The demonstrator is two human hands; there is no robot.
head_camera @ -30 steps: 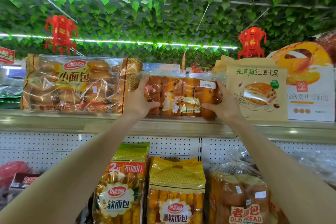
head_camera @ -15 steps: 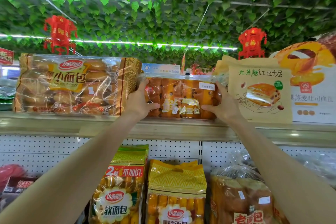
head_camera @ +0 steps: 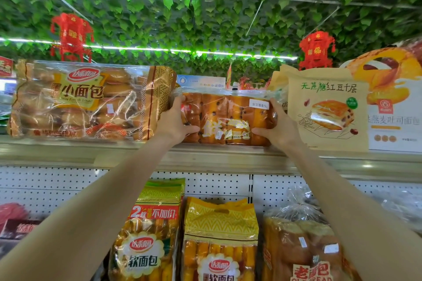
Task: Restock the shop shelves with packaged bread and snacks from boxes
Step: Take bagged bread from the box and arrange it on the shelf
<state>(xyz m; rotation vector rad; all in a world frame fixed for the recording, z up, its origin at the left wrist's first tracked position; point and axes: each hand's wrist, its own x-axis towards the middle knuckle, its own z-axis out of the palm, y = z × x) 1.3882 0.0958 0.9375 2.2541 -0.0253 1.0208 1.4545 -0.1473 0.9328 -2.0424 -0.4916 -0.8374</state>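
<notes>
Bread pack [head_camera: 226,118]: we are clamping left hand [head_camera: 173,121] and right hand [head_camera: 277,125] on its ends, squaring it label-out at the shelf's [head_camera: 205,157] front edge.

The left forearm [head_camera: 102,194] and right forearm [head_camera: 331,194], long and slender, show bare below the top shelf [head_camera: 205,155], narrowing at the wrists to a bare left hand [head_camera: 174,121] and right hand [head_camera: 279,128] above its edge.
</notes>
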